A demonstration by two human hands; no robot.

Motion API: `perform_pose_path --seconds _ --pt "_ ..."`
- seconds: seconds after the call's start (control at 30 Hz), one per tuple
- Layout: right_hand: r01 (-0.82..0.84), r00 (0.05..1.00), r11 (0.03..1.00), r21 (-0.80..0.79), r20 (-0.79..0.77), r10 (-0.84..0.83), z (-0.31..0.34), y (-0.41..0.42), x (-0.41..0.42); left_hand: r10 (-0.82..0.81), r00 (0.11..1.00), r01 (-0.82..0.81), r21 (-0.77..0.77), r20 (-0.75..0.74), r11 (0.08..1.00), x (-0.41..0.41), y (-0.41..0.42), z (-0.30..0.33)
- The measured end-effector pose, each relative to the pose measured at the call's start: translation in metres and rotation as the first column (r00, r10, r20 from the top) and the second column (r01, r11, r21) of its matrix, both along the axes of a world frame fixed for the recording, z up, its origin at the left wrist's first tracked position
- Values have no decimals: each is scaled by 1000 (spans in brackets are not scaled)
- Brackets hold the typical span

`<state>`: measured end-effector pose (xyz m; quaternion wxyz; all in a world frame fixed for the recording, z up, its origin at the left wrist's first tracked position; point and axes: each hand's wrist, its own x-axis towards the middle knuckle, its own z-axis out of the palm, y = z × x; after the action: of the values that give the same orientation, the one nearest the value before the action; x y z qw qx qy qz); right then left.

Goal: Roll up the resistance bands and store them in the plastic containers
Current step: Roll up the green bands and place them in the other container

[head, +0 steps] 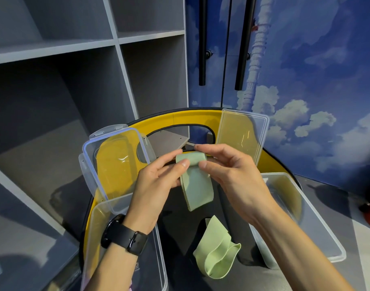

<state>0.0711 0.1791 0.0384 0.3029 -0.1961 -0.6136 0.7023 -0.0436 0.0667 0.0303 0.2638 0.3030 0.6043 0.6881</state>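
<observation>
A pale green resistance band [197, 185] hangs between my hands, its top end curled into a small roll. My left hand [156, 185], with a black watch on the wrist, pinches the roll from the left. My right hand [232, 177] pinches it from the right with thumb and fingers. A second green band [217, 255] lies loosely folded on the dark surface below. One clear plastic container [96, 238] stands at the lower left. Another clear container [318, 223] stands at the right.
A clear lid with a blue seal [108, 164] leans at the left container's far end. A second clear lid [242, 135] stands at the back right. A yellow rim [179, 117] curves round the dark surface. Grey shelves fill the left; a sky-printed cabinet stands behind.
</observation>
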Motion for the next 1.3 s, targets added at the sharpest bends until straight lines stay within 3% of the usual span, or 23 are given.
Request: perform_pose_path --seconds 0.27,0.8,0.93,1.3 --pt "-97 994 984 -149 27 102 0 4 2 -53 999 52 27 8 998 -3 -4 1" --pt "45 991 998 43 125 -50 -14 -6 -7 73 995 -68 84 -62 994 5 1 -7" --pt "64 994 998 -29 86 -61 -14 -2 -7 51 997 -47 65 -61 997 5 0 -7" --pt "-40 999 994 -106 21 42 -11 -2 -6 -12 990 4 54 140 999 -1 -2 -7"
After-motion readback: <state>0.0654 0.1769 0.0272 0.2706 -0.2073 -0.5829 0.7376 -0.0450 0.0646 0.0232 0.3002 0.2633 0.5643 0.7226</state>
